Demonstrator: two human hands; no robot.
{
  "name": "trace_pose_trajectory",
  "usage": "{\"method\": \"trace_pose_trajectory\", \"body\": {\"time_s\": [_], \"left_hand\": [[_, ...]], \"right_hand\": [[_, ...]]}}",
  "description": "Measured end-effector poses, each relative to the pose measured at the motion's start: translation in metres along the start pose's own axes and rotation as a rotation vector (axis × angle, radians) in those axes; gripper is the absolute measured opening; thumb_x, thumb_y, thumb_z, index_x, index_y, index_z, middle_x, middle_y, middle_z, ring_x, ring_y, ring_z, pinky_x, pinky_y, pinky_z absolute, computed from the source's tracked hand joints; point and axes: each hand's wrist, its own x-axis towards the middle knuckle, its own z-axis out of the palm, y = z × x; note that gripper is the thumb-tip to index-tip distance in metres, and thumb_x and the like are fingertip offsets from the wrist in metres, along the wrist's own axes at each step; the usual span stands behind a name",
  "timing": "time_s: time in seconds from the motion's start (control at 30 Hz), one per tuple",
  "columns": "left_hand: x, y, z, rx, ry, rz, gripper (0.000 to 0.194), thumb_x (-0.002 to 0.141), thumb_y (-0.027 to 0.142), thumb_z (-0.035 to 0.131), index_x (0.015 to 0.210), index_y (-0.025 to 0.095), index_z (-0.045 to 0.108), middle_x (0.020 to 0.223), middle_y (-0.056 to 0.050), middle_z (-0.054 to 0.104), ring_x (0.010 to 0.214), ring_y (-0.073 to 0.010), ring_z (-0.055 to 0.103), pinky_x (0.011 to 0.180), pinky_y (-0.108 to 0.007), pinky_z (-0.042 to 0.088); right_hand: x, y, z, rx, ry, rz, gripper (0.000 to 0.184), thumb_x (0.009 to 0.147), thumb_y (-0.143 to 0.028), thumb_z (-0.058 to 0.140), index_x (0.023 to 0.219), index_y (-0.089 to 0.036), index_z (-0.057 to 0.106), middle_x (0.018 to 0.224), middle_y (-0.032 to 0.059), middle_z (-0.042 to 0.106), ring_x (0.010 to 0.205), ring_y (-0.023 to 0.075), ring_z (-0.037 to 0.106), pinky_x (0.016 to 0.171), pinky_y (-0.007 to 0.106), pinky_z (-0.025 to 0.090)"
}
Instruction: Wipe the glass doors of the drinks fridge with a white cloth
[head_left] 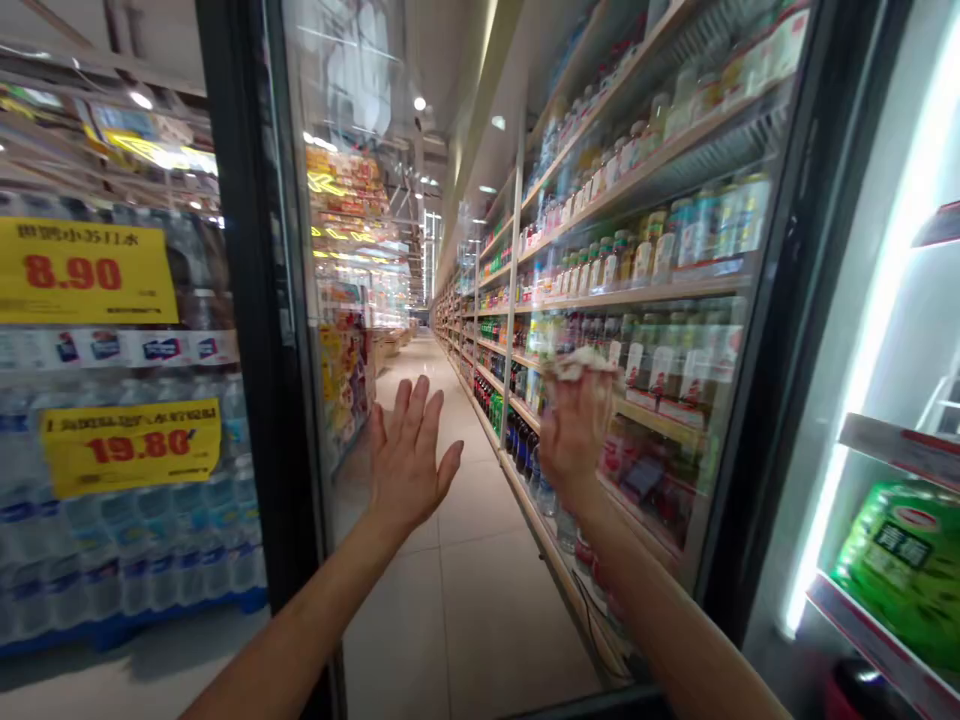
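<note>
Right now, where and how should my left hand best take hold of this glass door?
Probably by the black frame along its left edge, coming from the right, where your left hand is, and curling your fingers around it. The glass door is otherwise broad and flat, while that frame is a narrow upright bar.

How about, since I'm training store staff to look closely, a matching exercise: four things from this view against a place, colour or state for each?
Things
1. left hand
2. pale cloth
3. printed bag
4. upper price sign

Descriptions
A. yellow with red digits
B. at the right hand
C. spread open, holding nothing
D. far right of the view

Pairs: 1-C, 2-B, 3-D, 4-A
</note>
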Motion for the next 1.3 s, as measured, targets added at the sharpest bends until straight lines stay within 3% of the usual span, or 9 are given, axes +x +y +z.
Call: {"method": "trace_pose_trajectory", "body": {"time_s": [0.13,0.33,0.5,0.67,0.73,0.87,1.07,1.2,1.3], "left_hand": [[-0.002,-0.001,-0.002,0.007,0.002,0.008,0.069,0.081,0.033,0.047,0.140,0.016,0.014,0.142,-0.015,0.029,0.136,-0.0232,0.015,0.109,-0.047,0.011],[-0.014,0.002,-0.006,-0.003,-0.030,0.004,0.068,0.081,0.031,0.049,0.139,0.015,0.017,0.140,-0.017,0.033,0.135,-0.0236,0.017,0.109,-0.047,0.011],[-0.022,0.030,0.002,-0.085,-0.060,0.039,0.068,0.081,0.032,0.049,0.138,0.016,0.018,0.138,-0.015,0.037,0.134,-0.0225,0.020,0.110,-0.045,0.011],[-0.028,0.026,0.006,-0.060,-0.057,0.044,0.068,0.080,0.033,0.050,0.139,0.017,0.018,0.137,-0.016,0.038,0.134,-0.0223,0.022,0.109,-0.045,0.013],[-0.028,0.023,0.006,-0.045,-0.054,0.046,0.069,0.081,0.032,0.049,0.139,0.017,0.017,0.137,-0.016,0.038,0.134,-0.0223,0.021,0.109,-0.045,0.012],[-0.028,0.019,0.004,-0.030,-0.065,0.051,0.069,0.081,0.032,0.049,0.140,0.016,0.015,0.139,-0.016,0.034,0.134,-0.0229,0.020,0.109,-0.046,0.012],[-0.029,0.003,-0.006,0.016,-0.029,0.016,0.067,0.081,0.030,0.048,0.139,0.015,0.017,0.139,-0.018,0.035,0.135,-0.0229,0.018,0.108,-0.047,0.012],[-0.036,-0.004,-0.009,0.025,-0.059,0.007,0.067,0.081,0.031,0.048,0.138,0.014,0.018,0.139,-0.018,0.034,0.135,-0.0235,0.018,0.108,-0.048,0.012],[-0.045,-0.014,-0.013,0.048,-0.069,-0.014,0.067,0.081,0.031,0.047,0.139,0.015,0.016,0.140,-0.017,0.031,0.135,-0.0239,0.018,0.108,-0.048,0.013]], "right_hand": [[-0.018,-0.012,-0.001,0.057,-0.139,-0.275,0.041,0.081,-0.023,0.045,0.122,-0.024,0.052,0.132,0.0061,0.044,0.133,0.0276,0.022,0.104,0.050,0.028],[-0.025,0.054,-0.007,-0.118,0.130,0.210,0.050,0.085,-0.023,0.035,0.135,-0.018,0.035,0.143,0.0158,0.026,0.132,0.0339,0.021,0.101,0.058,0.027],[-0.054,0.049,-0.011,-0.030,-0.079,-0.200,0.053,0.081,-0.022,0.043,0.134,-0.026,0.035,0.139,0.0098,0.036,0.131,0.0320,0.025,0.100,0.056,0.032],[-0.054,0.061,-0.013,-0.119,0.119,0.207,0.053,0.085,-0.022,0.036,0.138,-0.018,0.030,0.144,0.0171,0.024,0.131,0.0358,0.023,0.100,0.060,0.028],[-0.054,0.049,-0.011,-0.083,0.057,0.174,0.053,0.085,-0.023,0.037,0.137,-0.020,0.031,0.144,0.0149,0.026,0.132,0.0345,0.022,0.102,0.057,0.028],[-0.051,0.023,-0.008,0.027,-0.097,-0.142,0.052,0.081,-0.022,0.045,0.132,-0.028,0.038,0.139,0.0079,0.036,0.132,0.0316,0.023,0.101,0.055,0.031],[-0.036,0.019,-0.003,-0.061,0.073,0.173,0.052,0.084,-0.022,0.037,0.136,-0.019,0.033,0.143,0.0144,0.026,0.133,0.0336,0.020,0.102,0.057,0.026],[-0.049,-0.025,-0.001,0.091,-0.177,-0.237,0.045,0.081,-0.022,0.044,0.126,-0.024,0.046,0.134,0.0080,0.041,0.132,0.0301,0.023,0.103,0.051,0.029],[-0.041,-0.041,0.002,0.095,-0.113,-0.219,0.046,0.081,-0.022,0.044,0.127,-0.025,0.045,0.132,0.0077,0.043,0.132,0.0301,0.024,0.102,0.054,0.029]]}}
